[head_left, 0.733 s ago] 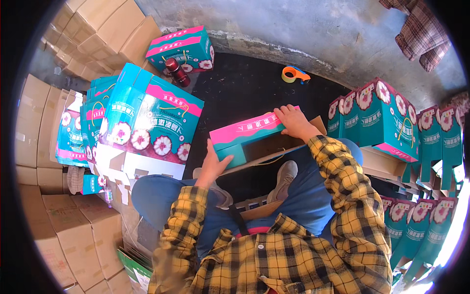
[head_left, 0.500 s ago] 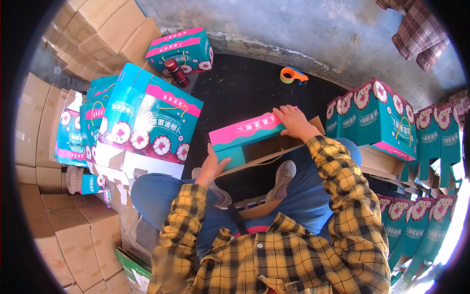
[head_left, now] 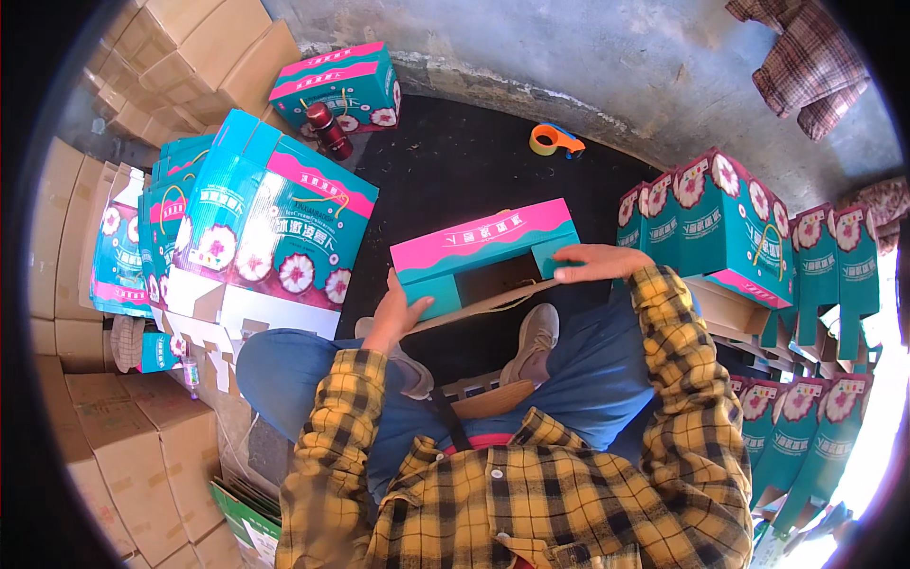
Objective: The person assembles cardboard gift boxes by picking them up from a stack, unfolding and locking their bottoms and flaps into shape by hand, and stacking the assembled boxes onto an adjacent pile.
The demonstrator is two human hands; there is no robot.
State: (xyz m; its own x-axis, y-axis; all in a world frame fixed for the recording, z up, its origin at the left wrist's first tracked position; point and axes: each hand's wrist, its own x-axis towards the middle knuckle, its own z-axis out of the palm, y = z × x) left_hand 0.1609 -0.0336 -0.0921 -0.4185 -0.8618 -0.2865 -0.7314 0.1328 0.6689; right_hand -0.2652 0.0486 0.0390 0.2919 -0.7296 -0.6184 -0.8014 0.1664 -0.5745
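Right hand (head_left: 601, 264), fingers (head_left: 574, 253) leftward

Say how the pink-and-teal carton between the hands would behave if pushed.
The carton is probably light for its size, since its opening shows only brown interior. Its flat panels suggest stiff cardboard, but the open side might give.
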